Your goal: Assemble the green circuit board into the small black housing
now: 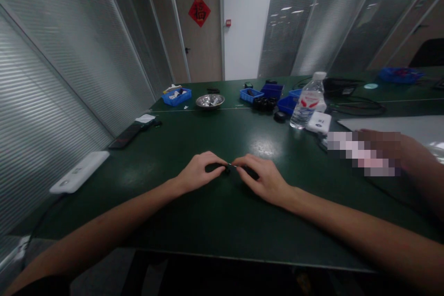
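Observation:
Over the middle of the dark green table [194, 222], my two hands meet with fingertips almost touching. The thumb and fingers of my left hand [201, 171] are pinched on a small black part [227, 170], too small and dim to name. My right hand [263, 178] comes in from the other side, its thumb and forefinger closed on a thin silvery piece [233, 165] that reaches the black part. Whether the two pieces are joined I cannot tell.
A metal bowl [210, 107] with small parts stands farther back, near a blue basket [176, 97]. To the right are a water bottle [308, 101], a white box [319, 121] and another person's hand [409, 148]. A white power strip [80, 172] lies left, beside a dark phone-like slab [126, 136].

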Action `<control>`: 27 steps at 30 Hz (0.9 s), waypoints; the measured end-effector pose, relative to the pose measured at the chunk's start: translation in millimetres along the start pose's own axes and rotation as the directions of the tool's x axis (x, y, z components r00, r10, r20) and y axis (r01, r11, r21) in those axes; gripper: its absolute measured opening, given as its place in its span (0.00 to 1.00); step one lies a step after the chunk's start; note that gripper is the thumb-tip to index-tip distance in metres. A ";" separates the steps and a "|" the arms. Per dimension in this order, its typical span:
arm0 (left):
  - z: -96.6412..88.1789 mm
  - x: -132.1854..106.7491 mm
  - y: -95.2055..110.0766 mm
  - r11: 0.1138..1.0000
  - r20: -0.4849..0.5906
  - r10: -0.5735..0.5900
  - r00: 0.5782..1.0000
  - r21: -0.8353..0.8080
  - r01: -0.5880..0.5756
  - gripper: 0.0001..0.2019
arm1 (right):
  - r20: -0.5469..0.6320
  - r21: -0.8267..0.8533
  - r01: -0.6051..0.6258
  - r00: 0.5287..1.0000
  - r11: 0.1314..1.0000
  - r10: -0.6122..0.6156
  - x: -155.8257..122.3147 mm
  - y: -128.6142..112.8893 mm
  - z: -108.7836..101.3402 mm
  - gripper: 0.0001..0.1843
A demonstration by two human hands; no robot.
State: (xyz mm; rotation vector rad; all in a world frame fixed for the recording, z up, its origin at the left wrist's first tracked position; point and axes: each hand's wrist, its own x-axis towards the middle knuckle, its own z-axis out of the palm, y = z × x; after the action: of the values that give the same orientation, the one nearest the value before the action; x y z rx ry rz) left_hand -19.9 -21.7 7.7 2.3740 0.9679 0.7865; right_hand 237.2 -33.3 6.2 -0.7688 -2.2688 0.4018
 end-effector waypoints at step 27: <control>-16.9 2.0 -58.3 0.972 -0.102 -0.196 0.975 0.110 0.207 0.17 | 0.019 -0.086 -0.032 0.999 0.996 0.034 -0.6 0.3 0.7 0.12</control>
State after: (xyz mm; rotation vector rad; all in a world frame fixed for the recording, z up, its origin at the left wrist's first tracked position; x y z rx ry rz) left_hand -57.5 20.8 -13.9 2.3081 1.3045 0.7828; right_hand 237.2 -33.4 5.2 -0.8498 -2.3073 0.3307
